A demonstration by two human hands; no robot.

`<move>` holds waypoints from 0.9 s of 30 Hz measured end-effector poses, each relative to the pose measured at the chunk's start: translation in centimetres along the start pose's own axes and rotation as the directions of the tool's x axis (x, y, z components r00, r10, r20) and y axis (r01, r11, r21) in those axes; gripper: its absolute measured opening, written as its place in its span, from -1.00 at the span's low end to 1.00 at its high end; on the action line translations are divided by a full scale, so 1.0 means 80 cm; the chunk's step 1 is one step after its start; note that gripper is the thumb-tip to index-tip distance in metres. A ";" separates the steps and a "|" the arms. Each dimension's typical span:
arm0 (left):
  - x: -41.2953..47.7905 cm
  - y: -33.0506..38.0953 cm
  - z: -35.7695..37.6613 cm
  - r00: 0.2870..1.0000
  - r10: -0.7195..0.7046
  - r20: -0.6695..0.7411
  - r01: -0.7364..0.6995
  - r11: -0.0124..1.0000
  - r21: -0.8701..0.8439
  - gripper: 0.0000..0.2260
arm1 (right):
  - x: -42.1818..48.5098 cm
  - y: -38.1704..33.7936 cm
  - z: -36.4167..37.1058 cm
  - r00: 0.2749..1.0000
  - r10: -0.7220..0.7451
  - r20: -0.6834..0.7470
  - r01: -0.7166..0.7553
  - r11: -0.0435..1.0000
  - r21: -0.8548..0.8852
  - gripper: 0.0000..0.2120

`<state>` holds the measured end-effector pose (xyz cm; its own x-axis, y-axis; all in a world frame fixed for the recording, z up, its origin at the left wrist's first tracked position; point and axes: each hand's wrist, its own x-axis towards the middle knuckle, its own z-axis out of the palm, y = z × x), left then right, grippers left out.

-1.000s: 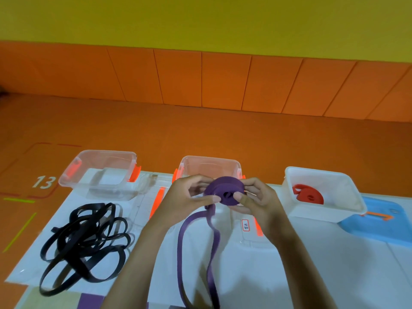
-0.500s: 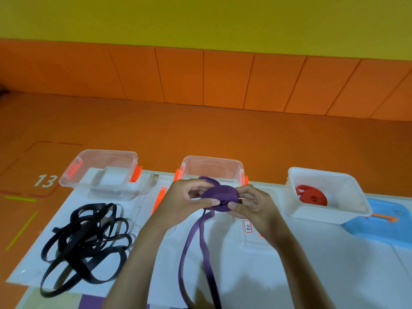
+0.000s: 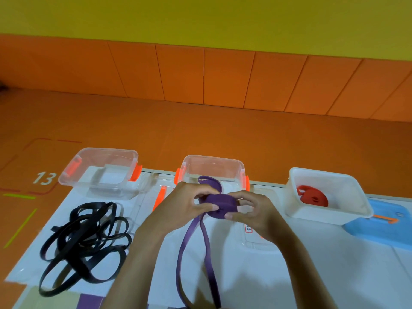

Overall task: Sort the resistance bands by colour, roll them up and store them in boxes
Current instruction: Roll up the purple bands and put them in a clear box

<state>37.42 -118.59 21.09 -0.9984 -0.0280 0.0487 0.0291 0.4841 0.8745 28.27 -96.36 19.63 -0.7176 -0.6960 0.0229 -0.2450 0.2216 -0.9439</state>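
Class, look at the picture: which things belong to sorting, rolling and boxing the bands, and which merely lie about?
Belong: purple band, gripped by left hand and right hand; black bands; red roll in white box; left clear box; middle clear box.
Lying about: blue lid; floor number 13.

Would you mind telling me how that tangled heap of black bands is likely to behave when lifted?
The black bands look floppy: their loops lie slack on the white sheet, so they would probably droop. They overlap in a tangle, so lifting one loop likely drags others along. Thin and flat, they are probably light.
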 end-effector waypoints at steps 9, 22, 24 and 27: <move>0.004 0.001 0.007 0.985 -0.024 -0.169 0.012 0.997 -0.073 -0.61 | -0.001 -0.007 -0.001 0.980 -0.073 -0.183 0.101 0.984 0.146 -0.66; 0.011 0.024 0.007 0.955 0.010 -0.296 -0.099 0.953 -0.287 -0.70 | -0.004 -0.043 -0.015 0.947 -0.139 -0.289 0.193 0.967 0.165 -0.79; 0.011 0.034 0.001 0.963 0.006 -0.271 -0.122 0.902 -0.414 -0.71 | -0.004 -0.046 -0.016 0.964 -0.081 -0.255 0.164 0.933 0.322 -0.79; 0.011 0.045 -0.011 0.963 0.071 -0.260 -0.161 0.925 -0.344 -0.71 | -0.006 -0.050 -0.018 0.995 -0.020 -0.097 0.051 0.945 0.325 -0.74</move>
<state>36.66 -117.61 24.69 -0.9470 -0.2195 0.2346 0.2045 0.1516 0.9671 28.65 -95.97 23.88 -0.7725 -0.6307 0.0739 -0.0564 -0.0478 -0.9973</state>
